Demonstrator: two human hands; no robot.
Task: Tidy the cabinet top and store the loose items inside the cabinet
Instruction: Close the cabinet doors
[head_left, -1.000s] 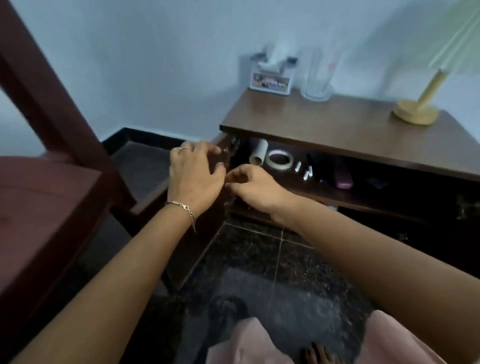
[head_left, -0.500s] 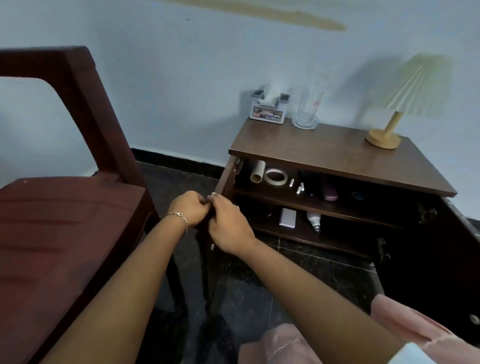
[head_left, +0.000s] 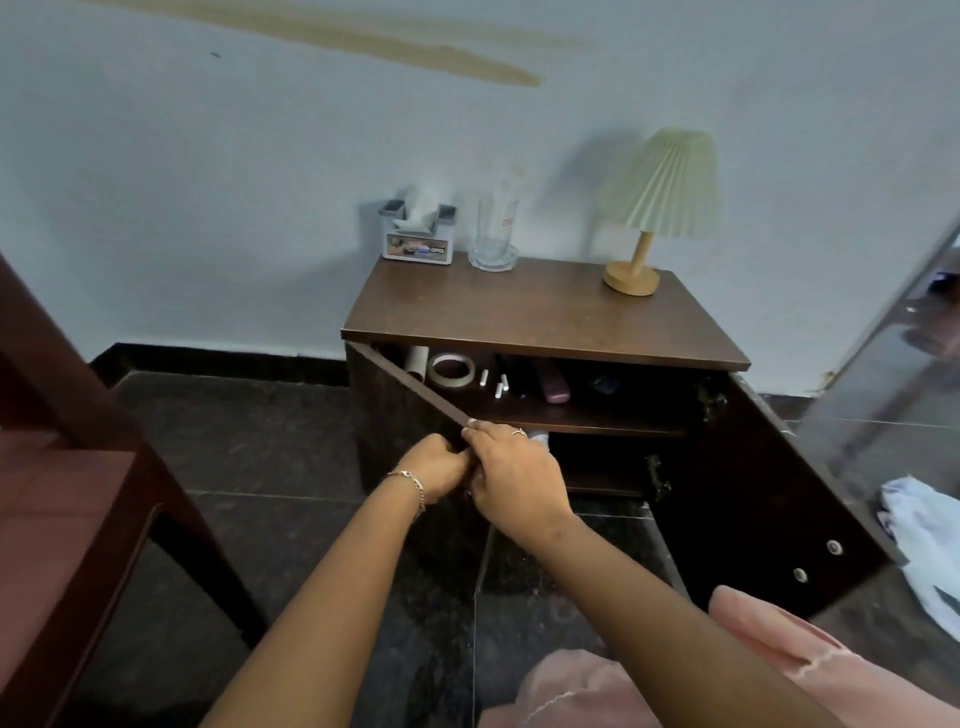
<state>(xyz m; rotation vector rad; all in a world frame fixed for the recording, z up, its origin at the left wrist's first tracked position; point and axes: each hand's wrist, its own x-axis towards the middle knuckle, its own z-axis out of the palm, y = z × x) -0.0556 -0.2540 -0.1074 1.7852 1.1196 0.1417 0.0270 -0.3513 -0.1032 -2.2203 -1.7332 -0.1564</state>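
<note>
A dark tiled floor (head_left: 260, 441) meets a pale wall. The left hand (head_left: 434, 470) and right hand (head_left: 514, 478) both grip the left door's (head_left: 395, 415) free edge. That door has swung from wide open to about half shut, while the right door (head_left: 753, 493) stands open. Tape (head_left: 451, 370) lies on the upper shelf (head_left: 597, 415), so storing looks finished. Door and hands hide the lower shelf.

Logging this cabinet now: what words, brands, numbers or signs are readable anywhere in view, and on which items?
Tissue holder, front label: a printed picture with a few pale letters at its right end, too blurred to read.
Glass: a small red mark near the rim, too small to read.
Tape roll and lamp: no lettering visible.
Nothing in view can be quoted.
</note>
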